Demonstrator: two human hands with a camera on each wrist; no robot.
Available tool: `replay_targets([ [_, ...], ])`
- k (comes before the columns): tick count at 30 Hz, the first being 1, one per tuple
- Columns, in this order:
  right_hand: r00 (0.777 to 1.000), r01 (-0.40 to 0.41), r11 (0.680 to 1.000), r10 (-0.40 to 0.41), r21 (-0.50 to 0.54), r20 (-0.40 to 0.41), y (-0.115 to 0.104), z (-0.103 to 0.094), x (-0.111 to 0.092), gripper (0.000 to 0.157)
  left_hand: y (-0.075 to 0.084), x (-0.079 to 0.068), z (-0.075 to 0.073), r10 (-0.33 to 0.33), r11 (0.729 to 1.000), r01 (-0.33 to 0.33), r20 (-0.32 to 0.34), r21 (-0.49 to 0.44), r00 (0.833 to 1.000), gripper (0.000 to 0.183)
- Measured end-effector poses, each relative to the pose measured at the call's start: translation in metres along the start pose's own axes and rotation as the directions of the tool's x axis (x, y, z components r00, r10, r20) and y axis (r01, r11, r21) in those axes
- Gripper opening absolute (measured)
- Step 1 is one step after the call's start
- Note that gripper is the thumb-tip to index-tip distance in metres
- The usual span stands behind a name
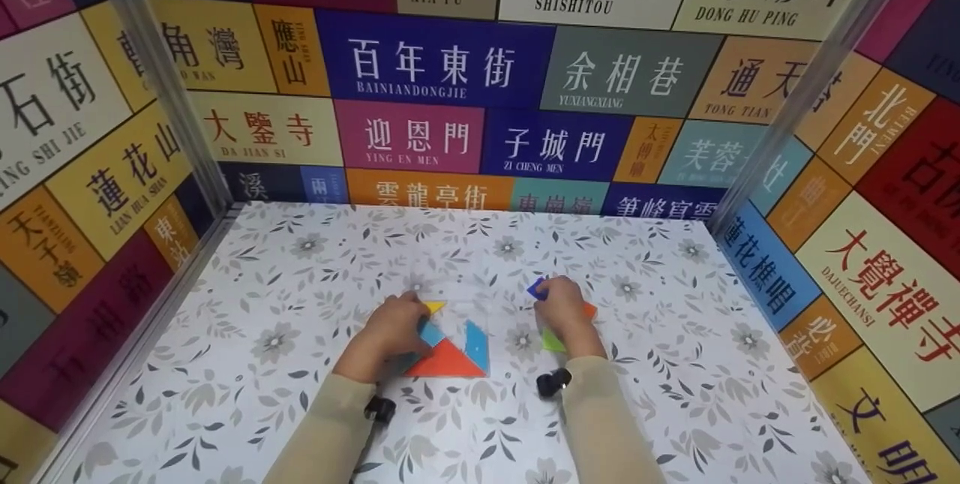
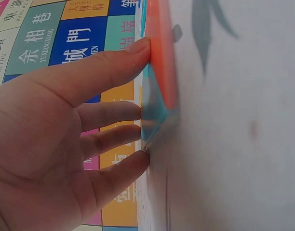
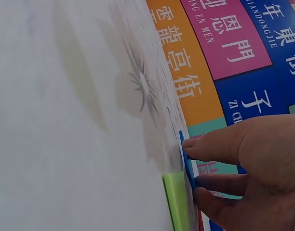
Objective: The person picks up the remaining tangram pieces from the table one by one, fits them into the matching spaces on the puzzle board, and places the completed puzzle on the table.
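My left hand (image 1: 391, 325) rests on a cluster of tangram pieces, its fairly straight fingers and thumb at their edges. Below it lies an orange-red triangle (image 1: 448, 361), with a light blue piece (image 1: 475, 345) to its right. Another light blue piece (image 1: 432, 333) and a yellow piece (image 1: 434, 307) show beside the fingers, partly covered. In the left wrist view, the thumb touches the edge of the orange-red piece (image 2: 161, 57). My right hand (image 1: 568, 313) pinches a dark blue tangram piece (image 1: 536, 289) between thumb and fingers; it appears tilted in the right wrist view.
A green piece (image 1: 553, 341) and an orange piece (image 1: 590, 311) lie partly hidden under the right hand. The table (image 1: 225, 394) has a leaf and flower print. Walls of colourful sign panels (image 1: 435, 56) enclose its back and sides, with clear strips at the corners.
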State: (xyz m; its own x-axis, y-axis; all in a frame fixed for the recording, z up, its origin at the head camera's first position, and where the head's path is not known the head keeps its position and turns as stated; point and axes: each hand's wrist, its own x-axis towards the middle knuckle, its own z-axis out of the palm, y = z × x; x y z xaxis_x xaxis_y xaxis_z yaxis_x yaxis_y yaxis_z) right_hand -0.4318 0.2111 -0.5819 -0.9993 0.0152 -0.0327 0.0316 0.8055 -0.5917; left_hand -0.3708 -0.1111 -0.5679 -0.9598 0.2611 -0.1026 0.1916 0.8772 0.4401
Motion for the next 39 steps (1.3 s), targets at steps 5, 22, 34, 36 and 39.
replay_targets([
  [5,1.000,-0.003,0.999,0.002,-0.047,-0.024,-0.0036,-0.0023,-0.0014,0.025,0.0003,0.0001,-0.0006,-0.010,1.000,0.010,0.006,-0.011,1.000,0.063],
  [22,0.997,-0.065,0.998,0.065,-0.001,-0.047,-0.0058,-0.0046,-0.0050,0.021,0.0007,-0.0002,-0.0023,0.046,0.998,-0.045,-0.015,0.040,0.999,0.058],
  [34,0.995,-0.089,0.992,0.085,0.084,0.049,-0.0073,-0.0014,-0.0033,0.036,0.0015,-0.0007,-0.0023,0.013,1.000,-0.013,0.011,0.026,1.000,0.059],
  [36,0.996,-0.076,0.994,0.073,0.077,0.042,-0.0073,-0.0009,-0.0030,0.038,0.0013,-0.0005,-0.0019,0.010,1.000,-0.010,0.011,0.023,1.000,0.059],
  [39,0.997,-0.069,0.994,0.066,0.080,0.041,-0.0070,-0.0002,-0.0029,0.040,0.0008,0.0002,-0.0013,0.002,1.000,-0.002,0.011,0.015,1.000,0.059],
])
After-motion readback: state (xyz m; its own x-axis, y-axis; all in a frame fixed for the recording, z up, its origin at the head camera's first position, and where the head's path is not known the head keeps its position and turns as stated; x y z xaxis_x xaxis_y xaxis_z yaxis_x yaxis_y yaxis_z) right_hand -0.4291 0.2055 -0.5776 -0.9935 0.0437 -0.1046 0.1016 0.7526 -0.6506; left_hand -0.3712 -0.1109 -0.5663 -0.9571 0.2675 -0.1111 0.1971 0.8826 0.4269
